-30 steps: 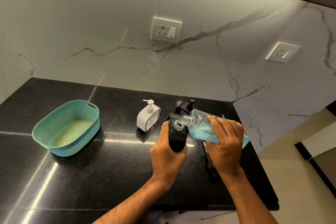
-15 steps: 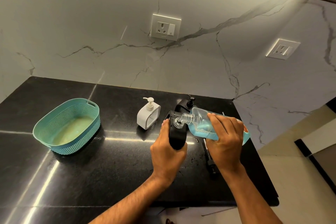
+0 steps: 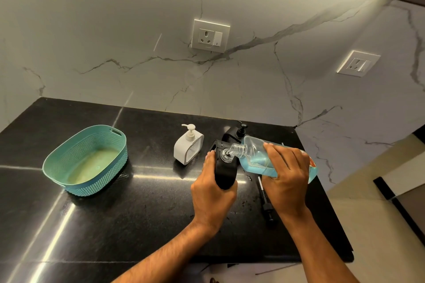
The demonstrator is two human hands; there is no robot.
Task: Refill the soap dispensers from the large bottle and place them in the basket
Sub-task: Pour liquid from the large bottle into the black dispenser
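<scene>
On the far side, a pale marble-look wall (image 3: 115,30) with grey veins, bearing a white socket plate (image 3: 211,35) near its middle and a second socket plate (image 3: 357,63) off to the right

Below it, a glossy black counter (image 3: 138,213), streaked with light reflections

At the counter's left, well apart from everything else, a teal oval basket (image 3: 78,187) with a slotted handle at its far rim, standing upright with nothing in it

Over the counter's right part, a large clear bottle (image 3: 255,156) of blue liquid, tipped nearly flat, uncapped neck pointing left and resting at the open mouth of a black soap dispenser (image 3: 224,172); gripped round its middle by the right hand (image 3: 285,179), fingers wrapped over the top

Just left of that, the left hand (image 3: 212,193) curled round the lower body of the black soap dispenser, thumb up along its left side, holding it upright on the counter

Just beside and behind, to the left, a white soap dispenser (image 3: 187,147) with its pump fitted, standing free

Behind the black one, partly hidden by the bottle, another black dispenser (image 3: 234,133) with its pump on

Nearer, between bottle and counter edge, a loose black pump with its thin tube (image 3: 264,200) lying flat beside the right wrist
</scene>
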